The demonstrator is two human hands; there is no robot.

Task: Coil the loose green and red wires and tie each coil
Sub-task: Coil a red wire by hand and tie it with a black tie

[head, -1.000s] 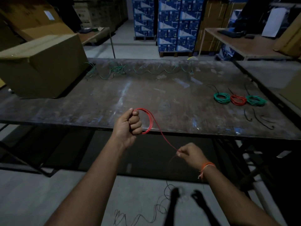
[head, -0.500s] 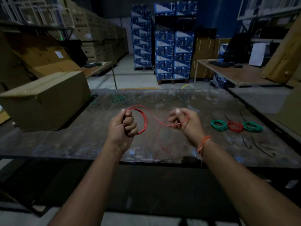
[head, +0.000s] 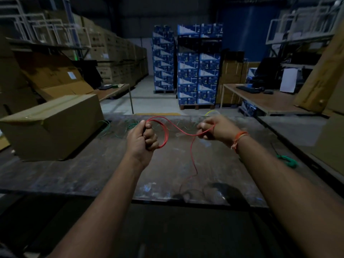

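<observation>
My left hand grips a small coil of red wire in its fist, held above the dark worktable. From the coil the red wire runs right to my right hand, which pinches it, then hangs down over the table's front edge. Loose green wire lies along the table's far edge behind my hands. One tied green coil shows at the right, partly hidden by my right forearm.
A large cardboard box stands on the table's left end. Another table adjoins on the right. Pallets of blue boxes and stacked cartons fill the background beyond a concrete aisle.
My right hand rose from below the table edge up to the left hand's level, bringing the red wire with it. The view tilted up, and the tied coils slid behind my right forearm.
</observation>
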